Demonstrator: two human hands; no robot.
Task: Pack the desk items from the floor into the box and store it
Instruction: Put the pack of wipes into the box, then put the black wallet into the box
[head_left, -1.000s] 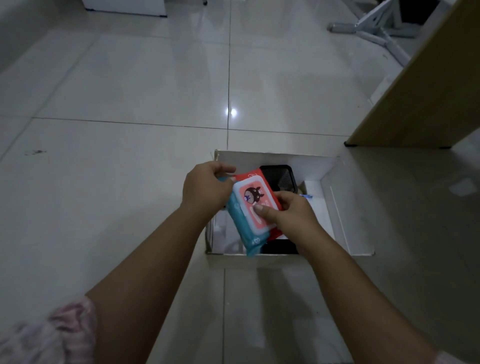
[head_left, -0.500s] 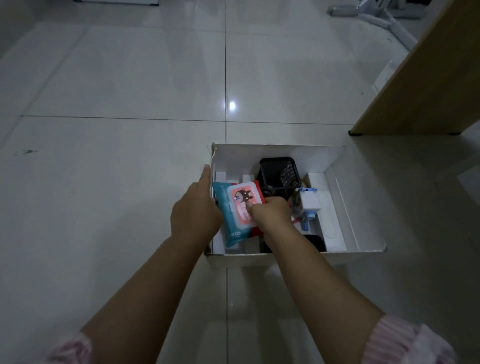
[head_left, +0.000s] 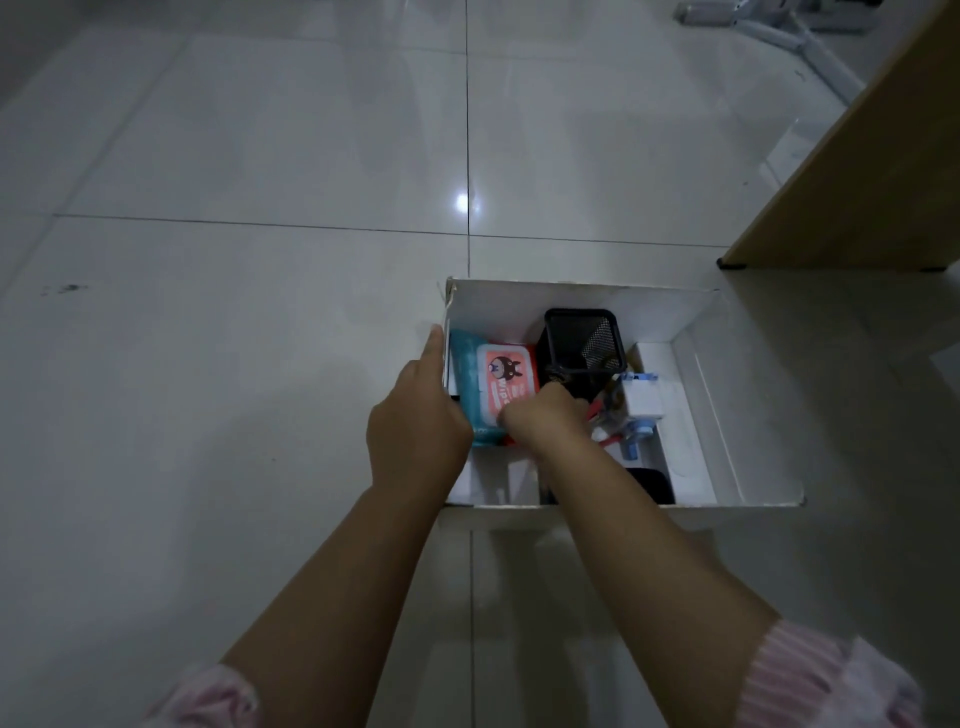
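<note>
An open white box (head_left: 524, 304) stands on the tiled floor. In its left part lies a blue pack of wipes (head_left: 470, 382) with a pink lid. My left hand (head_left: 415, 415) rests at the box's left wall, fingers against the pack's left side. My right hand (head_left: 545, 415) presses on the pack's right lower edge, fingers curled down into the box. A black mesh pen holder (head_left: 582, 345) stands behind my right hand. To its right sit a white and blue item (head_left: 641, 400) and some red-handled things. A dark object (head_left: 649, 483) lies at the box's near side.
A wooden panel of furniture (head_left: 857, 182) stands at the right, close behind the box. White metal legs (head_left: 779, 26) lie at the far right. Pale glossy tiles (head_left: 234, 312) stretch to the left and behind the box.
Both hands have lowered the wipes pack from above the box down into its left part, where it lies flatter. The view has moved closer to the box.
</note>
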